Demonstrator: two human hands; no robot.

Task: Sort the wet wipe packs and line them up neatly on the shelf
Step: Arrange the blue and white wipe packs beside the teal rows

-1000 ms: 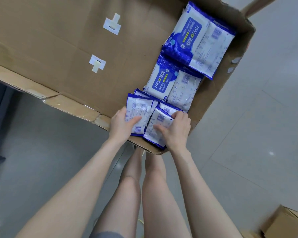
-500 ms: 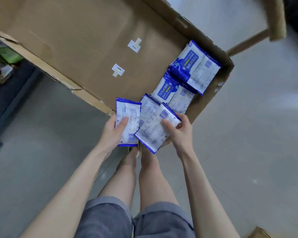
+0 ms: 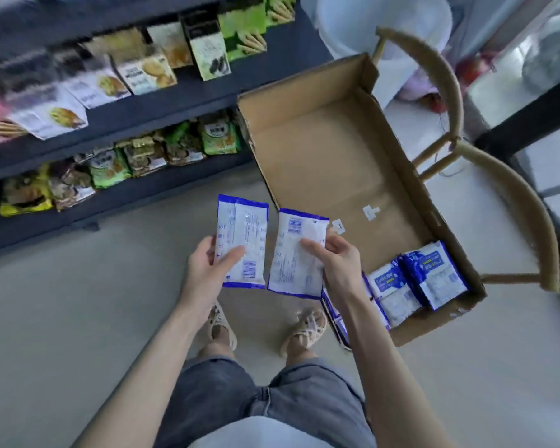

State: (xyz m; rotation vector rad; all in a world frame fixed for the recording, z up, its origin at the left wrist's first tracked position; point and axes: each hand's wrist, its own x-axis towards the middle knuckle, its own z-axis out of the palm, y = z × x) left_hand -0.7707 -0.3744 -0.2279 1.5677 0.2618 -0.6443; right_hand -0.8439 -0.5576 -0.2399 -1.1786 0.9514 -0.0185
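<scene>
My left hand (image 3: pixel 204 273) grips a blue-and-white wet wipe pack (image 3: pixel 243 234), its printed back facing me. My right hand (image 3: pixel 338 265) grips another wet wipe pack (image 3: pixel 293 253) the same way, beside the first. Both packs are held above the floor, in front of my legs. Several more wet wipe packs (image 3: pixel 417 279) lie in the near corner of an open cardboard box (image 3: pixel 330 156) to my right. The dark shelf (image 3: pixel 143 108) stands at the upper left, blurred.
The shelf's tiers carry snack bags and boxes (image 3: pixel 149 153). A wooden chair (image 3: pixel 498 176) stands behind the box on the right. A white bin (image 3: pixel 382 24) is at the top. Grey floor (image 3: pixel 62 318) spreads on the left.
Both hands lifted the packs out of the box and drew them toward me. My view swung up and left, bringing the shelf and the whole box into sight.
</scene>
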